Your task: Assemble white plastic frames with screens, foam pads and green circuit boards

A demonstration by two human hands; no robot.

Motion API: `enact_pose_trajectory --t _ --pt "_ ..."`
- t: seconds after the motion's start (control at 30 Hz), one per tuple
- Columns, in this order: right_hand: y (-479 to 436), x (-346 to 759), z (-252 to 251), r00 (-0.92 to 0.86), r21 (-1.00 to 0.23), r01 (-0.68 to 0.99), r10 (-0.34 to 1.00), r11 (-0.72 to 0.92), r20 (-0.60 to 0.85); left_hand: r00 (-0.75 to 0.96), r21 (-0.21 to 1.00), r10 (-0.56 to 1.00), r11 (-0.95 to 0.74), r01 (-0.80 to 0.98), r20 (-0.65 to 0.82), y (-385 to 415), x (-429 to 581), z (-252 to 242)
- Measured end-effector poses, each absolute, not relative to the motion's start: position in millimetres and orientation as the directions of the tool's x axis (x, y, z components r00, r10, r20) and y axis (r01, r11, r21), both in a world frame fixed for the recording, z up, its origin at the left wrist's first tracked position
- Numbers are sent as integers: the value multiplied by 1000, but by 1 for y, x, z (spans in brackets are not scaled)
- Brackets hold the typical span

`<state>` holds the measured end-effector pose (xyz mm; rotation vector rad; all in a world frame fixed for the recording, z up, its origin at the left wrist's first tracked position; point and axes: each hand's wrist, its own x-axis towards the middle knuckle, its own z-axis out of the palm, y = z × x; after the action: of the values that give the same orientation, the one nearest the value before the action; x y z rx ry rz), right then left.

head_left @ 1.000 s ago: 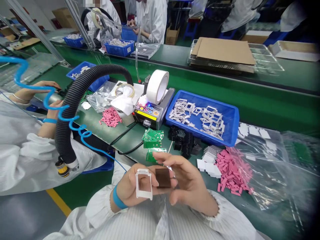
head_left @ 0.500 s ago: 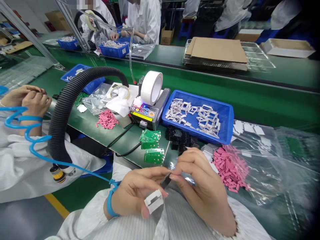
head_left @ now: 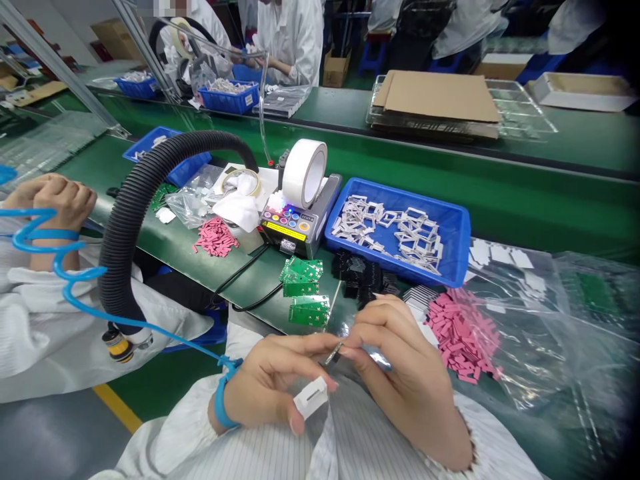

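Green assembly desks [head_left: 250,280] run through a busy factory, with people in white coats working farther along. Close to the camera, the person's left hand [head_left: 270,380], a blue strap at its wrist, is curled and pinches a white plastic frame [head_left: 311,398] between thumb and fingers, with the index finger stretched toward the other hand. The right hand [head_left: 400,360] is nearly closed, its fingertips pinching a thin dark piece [head_left: 334,353], seen almost edge-on, above the person's striped coat [head_left: 370,427].

Just ahead of the hands on the desk lie green circuit boards [head_left: 305,293] and stacks of small black parts [head_left: 357,273]. To the right, a heap of pink pads [head_left: 463,337] sits beside a clear plastic bag [head_left: 530,333]. Farther off are a blue tray [head_left: 395,227] of pale frames and a tape dispenser [head_left: 295,230] carrying a white tape roll [head_left: 305,173]. On the left, a co-worker's hands [head_left: 55,200] are raised behind a black ribbed hose [head_left: 150,200] and a coiled blue tube [head_left: 60,253].
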<state>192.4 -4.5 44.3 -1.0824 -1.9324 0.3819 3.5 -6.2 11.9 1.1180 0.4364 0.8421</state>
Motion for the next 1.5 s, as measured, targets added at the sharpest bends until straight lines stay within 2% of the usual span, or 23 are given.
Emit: enact_pose_trajectory --t 0.87,1.0,1.1,1.27,1.37,1.43,1.5 --pt "-8 191 27 -245 -571 590 800 571 547 622 907 782 228 -354 46 -2 7 10" --pt "-5 190 21 -283 -535 626 805 567 521 598 878 800 318 -358 -46 -4 10 7" --pt "-7 192 26 -313 -535 627 812 566 492 542 789 827 431 -438 -151 -6 14 0" --pt "-19 206 18 -402 -653 558 855 512 327 500 449 797 604 -658 -339 0 17 -4" --pt "-22 216 -17 -515 -524 655 829 545 219 545 340 760 647 -682 -354 2 14 1" --pt "-19 221 -38 -574 -412 683 792 603 206 578 329 747 664 -671 -328 1 13 5" --pt "-15 225 -42 -579 -408 677 786 612 218 595 358 746 665 -655 -299 -2 13 10"
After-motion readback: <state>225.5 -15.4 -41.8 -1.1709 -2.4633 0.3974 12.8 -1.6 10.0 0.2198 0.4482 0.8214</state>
